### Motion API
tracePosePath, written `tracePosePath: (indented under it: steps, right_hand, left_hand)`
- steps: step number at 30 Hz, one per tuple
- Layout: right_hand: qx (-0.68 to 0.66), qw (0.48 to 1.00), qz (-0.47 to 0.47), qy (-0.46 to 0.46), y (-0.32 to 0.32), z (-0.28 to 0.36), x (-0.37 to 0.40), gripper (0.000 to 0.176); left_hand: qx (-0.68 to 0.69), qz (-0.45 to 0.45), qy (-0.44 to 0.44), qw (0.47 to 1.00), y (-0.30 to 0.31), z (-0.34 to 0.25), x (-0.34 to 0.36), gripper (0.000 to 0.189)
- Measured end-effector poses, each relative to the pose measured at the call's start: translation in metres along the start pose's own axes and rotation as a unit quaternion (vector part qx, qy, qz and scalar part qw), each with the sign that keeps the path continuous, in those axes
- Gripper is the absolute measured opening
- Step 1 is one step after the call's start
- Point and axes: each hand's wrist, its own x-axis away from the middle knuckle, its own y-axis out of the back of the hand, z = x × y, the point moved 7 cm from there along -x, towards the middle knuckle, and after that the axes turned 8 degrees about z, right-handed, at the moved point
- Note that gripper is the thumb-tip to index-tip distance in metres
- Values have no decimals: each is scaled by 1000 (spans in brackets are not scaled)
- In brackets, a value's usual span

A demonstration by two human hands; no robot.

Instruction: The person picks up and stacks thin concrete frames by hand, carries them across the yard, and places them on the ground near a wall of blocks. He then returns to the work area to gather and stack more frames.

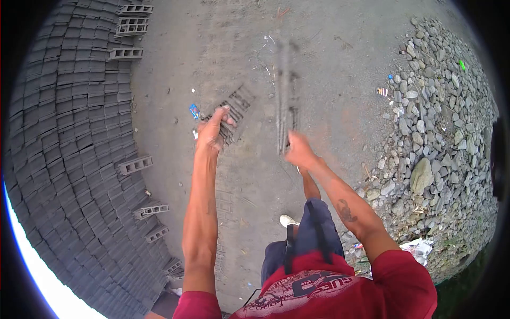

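My left hand [213, 130] is closed round a dark grey slatted piece [236, 109], blurred by motion, which tilts up and to the right. Farther right, my right hand [298, 149] grips the lower end of a second grey slatted piece [284, 95]. That one points away from me, nearly straight up in the view, and is also smeared by motion. Both pieces are held above the bare dirt ground, apart from each other. What they are made of cannot be made out.
Stacked grey hollow blocks [79, 133] form a wall along the left, with single blocks [135, 165] jutting out at its edge. A heap of stones [425, 138] lies on the right, with a large rock [421, 176]. A blue wrapper [194, 111] lies near my left hand.
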Motion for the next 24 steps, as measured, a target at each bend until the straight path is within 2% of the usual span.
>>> tracePosePath:
  steps: [1,2,4,6,7,8,9,11,13,15,17,18,19,20,21,22,24]
  right_hand:
    - [0,982,145,118,-50,39,8,23]
    - [-64,982,160,71,-45,34,-4,24]
    - [-201,953,225,-32,-40,23,14,25]
    - [-323,938,57,-109,-4,-28,21,23]
    - [-340,924,-80,-157,27,-48,20,18]
    - [-422,880,-86,-203,52,-69,18,17]
    - [-447,866,-128,-186,83,-81,14,17]
    - [-461,846,-150,-224,118,-138,17,16]
    - [-504,798,-176,-278,136,-200,43,17]
    - [-446,805,-241,-309,179,-241,86,15]
    - [-394,811,-299,-312,248,-274,141,14]
    - [-395,811,-330,-277,291,-293,170,17]
    - [-370,815,-353,-272,337,-301,195,19]
    - [-358,796,-398,-283,384,-307,218,21]
    - [-312,793,-439,-285,423,-286,225,19]
    - [-266,787,-478,-285,461,-269,231,18]
    - [-266,787,-515,-213,502,-246,208,16]
  left_hand:
    - [-33,40,9,999,-21,-18,4,18]
    - [-79,41,35,995,-8,-25,-9,18]
    - [-158,17,114,981,72,-21,-5,18]
    - [-122,-80,93,985,163,7,23,20]
    - [-120,-122,77,982,191,16,45,21]
    - [-119,-165,68,977,224,34,80,22]
    - [-93,-205,50,973,269,57,108,21]
    - [-23,-268,56,962,331,84,171,22]
    - [63,-335,77,937,383,104,238,23]
    - [99,-410,88,902,431,116,298,25]
    - [116,-446,86,883,486,140,348,25]
    - [124,-453,90,878,516,158,364,25]
    - [118,-484,96,862,530,163,376,24]
    - [110,-514,104,844,541,168,385,24]
    - [102,-543,112,826,547,173,389,23]
    - [90,-531,113,835,545,178,379,23]
    - [62,-507,114,852,532,181,348,24]
